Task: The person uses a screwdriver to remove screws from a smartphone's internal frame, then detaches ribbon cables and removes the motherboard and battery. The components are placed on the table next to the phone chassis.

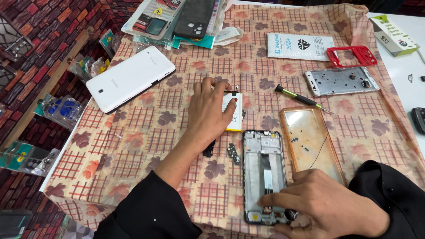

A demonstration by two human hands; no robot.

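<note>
Though the opened phone frame (262, 177) lies stripped at the near edge of the table (133, 146), its back off and its cavity bare down to a dark flex strip along the middle, the work on it looks to be in mid-course rather than near an end. The right hand (323, 206) rests on the frame's near end, fingers curled and pressing on its lower corner, with a small round dark part just under the fingertips; whether the hand pinches that part or only steadies the frame I cannot tell. Just left of the frame lie a small green circuit board (233, 153) and a dark scrap, both loose on the cloth. Just right of the frame sits a clear orange-tinted phone case (310, 139), lying hollow side up and holding a few tiny parts and a thin wire.

Beyond the frame's far end, the left hand (208, 113) lies spread, palm down, over a flat white battery (234, 113), its fingertips on the battery's far edge: the battery is out of the frame and not yet back in. Farther off to the right of the frame lie a green-handled screwdriver (301, 98), a silver phone chassis (341, 81) and a red frame piece (352, 56). Far to the left of the frame lies a white tablet (130, 78), face down, and beyond it a heap of packaged phone cases (177, 17).
</note>
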